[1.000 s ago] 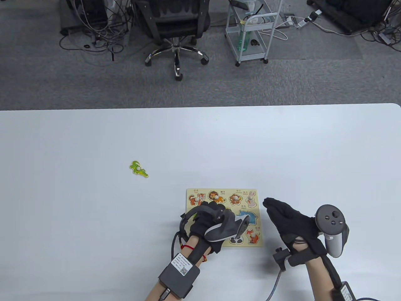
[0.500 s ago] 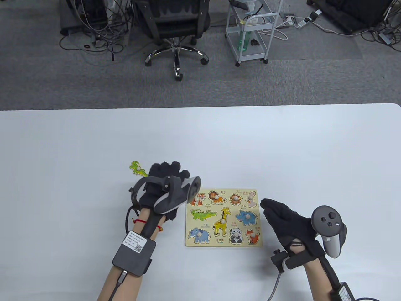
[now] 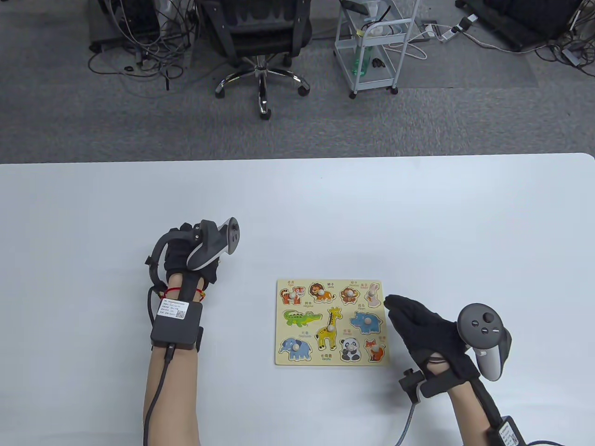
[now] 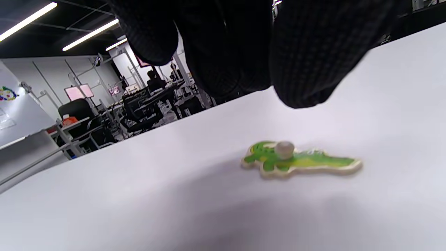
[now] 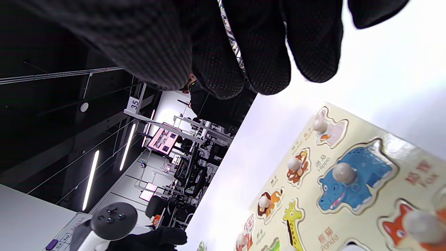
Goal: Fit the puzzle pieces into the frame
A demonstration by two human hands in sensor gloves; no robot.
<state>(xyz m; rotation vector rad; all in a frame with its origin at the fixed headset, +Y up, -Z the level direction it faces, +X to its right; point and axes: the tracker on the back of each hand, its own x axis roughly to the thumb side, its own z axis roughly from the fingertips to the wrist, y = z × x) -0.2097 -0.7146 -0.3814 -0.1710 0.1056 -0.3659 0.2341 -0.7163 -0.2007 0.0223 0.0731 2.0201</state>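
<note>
The wooden puzzle frame (image 3: 333, 284) lies near the table's front, with animal pieces such as the hippo (image 5: 362, 190) seated in it. Its alligator recess (image 3: 302, 318) shows only a printed picture without a knob. The loose green crocodile piece (image 4: 299, 160) lies flat on the table, far left of the frame. My left hand (image 3: 181, 244) hovers just above the piece with its fingertips (image 4: 306, 69) not touching it; hand and tracker hide the piece in the table view. My right hand (image 3: 411, 318) lies flat with straight fingers against the frame's right edge and holds nothing.
The white table (image 3: 418, 223) stretches wide behind and beside the frame. Beyond its far edge stand an office chair (image 3: 260, 42) and a white wire cart (image 3: 372, 46) among floor cables.
My left hand left the frame and travelled left and away to above the crocodile piece, uncovering the frame. The right hand shifted only slightly.
</note>
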